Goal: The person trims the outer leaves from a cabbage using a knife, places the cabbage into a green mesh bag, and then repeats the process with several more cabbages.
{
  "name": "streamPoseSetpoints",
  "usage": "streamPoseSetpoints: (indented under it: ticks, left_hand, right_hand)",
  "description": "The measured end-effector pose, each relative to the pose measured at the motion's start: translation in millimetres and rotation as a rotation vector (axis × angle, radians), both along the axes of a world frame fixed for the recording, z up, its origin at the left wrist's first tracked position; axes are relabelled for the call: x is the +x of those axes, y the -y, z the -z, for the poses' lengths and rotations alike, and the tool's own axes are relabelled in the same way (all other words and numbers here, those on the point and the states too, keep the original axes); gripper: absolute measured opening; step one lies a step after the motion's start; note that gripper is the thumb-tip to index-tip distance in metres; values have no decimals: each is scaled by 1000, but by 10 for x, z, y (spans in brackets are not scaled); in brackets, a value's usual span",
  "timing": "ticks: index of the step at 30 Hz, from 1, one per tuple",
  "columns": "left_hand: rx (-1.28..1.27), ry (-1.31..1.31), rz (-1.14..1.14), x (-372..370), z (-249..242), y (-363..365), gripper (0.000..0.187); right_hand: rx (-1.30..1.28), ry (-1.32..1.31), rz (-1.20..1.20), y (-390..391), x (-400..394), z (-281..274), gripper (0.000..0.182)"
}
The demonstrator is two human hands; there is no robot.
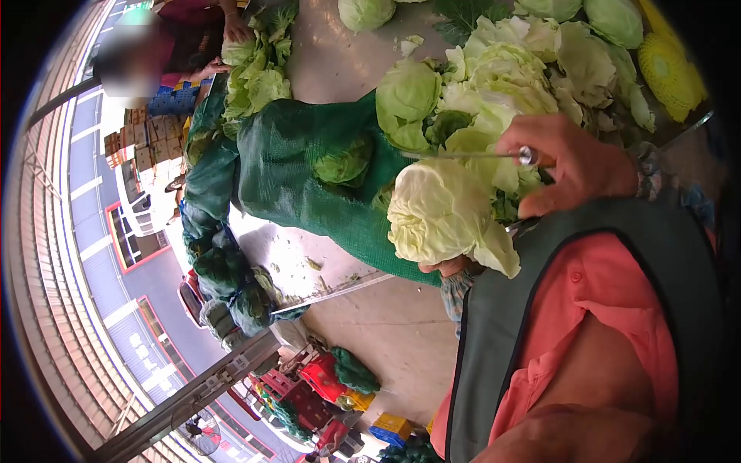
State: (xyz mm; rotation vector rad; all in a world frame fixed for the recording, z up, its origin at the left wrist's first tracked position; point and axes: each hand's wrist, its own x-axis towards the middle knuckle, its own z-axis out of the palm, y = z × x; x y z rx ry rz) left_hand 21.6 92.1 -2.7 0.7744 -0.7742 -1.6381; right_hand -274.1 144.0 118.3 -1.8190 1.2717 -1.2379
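My right hand (575,158) is closed round the handle of a knife (463,155). Its thin blade points left, just above a pale cabbage (436,208). That cabbage rests on my left hand (451,266), which is mostly hidden beneath it; only a bit of the fingers and the patterned sleeve shows. A loose outer leaf hangs from the cabbage's lower right side. Left of my hands lies a green mesh bag (297,166) with a cabbage (343,162) showing through it. Another green cabbage (407,100) sits beyond the knife blade.
Behind my right hand is a heap of cabbage leaves (509,69). More cabbages (367,11) lie on the metal table (332,58). Yellow foam netting (671,73) is at the right. Filled green bags (216,231) line the table's far edge. Another person's hand (235,27) is at upper left.
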Motion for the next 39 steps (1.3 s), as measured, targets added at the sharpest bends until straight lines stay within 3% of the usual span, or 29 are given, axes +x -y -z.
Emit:
streamPoseSetpoints:
  ticks: [3, 6, 8, 9, 14, 16, 19, 21, 22, 25, 27, 29, 30, 33, 36, 39]
  left_hand:
    - [-105, 57, 89, -10, 191, 104, 87]
    - [-146, 88, 113, 4, 420, 266, 88]
    - [-67, 51, 69, 30, 532, 302, 87]
    - [-61, 57, 72, -2, 483, 264, 86]
    - [29, 116, 75, -108, 142, 115, 84]
    - [-603, 634, -31, 27, 212, 222, 88]
    - [83, 110, -45, -91, -167, 132, 103]
    - [-8, 152, 20, -193, -336, 150, 106]
    - [-51, 167, 60, -258, -368, 172, 108]
    - [-169, 196, 204, -446, -425, 185, 113]
    - [-144, 265, 215, -522, -467, 185, 116]
    - [-161, 378, 239, -588, -476, 174, 114]
    - [-206, 444, 260, -634, -556, 130, 101]
    - [-101, 463, 284, -641, -497, 119, 109]
    - [-85, 387, 304, -597, -360, 97, 100]
    - [-92, 383, 300, -656, -353, 78, 97]
  right_hand:
    - [133, 60, -38, -1, 250, 31, 55]
    - [81, 92, 118, 45, 408, 218, 46]
    - [220, 138, 132, 49, 414, 275, 37]
    - [291, 164, 137, 44, 413, 293, 32]
    - [175, -95, 219, 16, 144, 335, 21]
    - [174, -176, 276, 15, -50, 359, 22]
    - [151, -277, 428, 38, -227, 407, 30]
    - [46, -366, 593, 53, -220, 361, 39]
    - [100, -356, 594, 50, -178, 304, 58]
    - [-49, -183, 257, 36, -15, -56, 63]
    - [-117, -119, 170, 66, 204, -81, 63]
    - [-109, -153, 161, 141, 265, 22, 60]
    - [-103, -163, 152, 154, 288, 83, 58]
    - [-216, -243, 125, 211, 240, 253, 51]
    - [-285, -247, 77, 203, 207, 330, 40]
    - [-201, -103, 207, 252, 256, 405, 28]
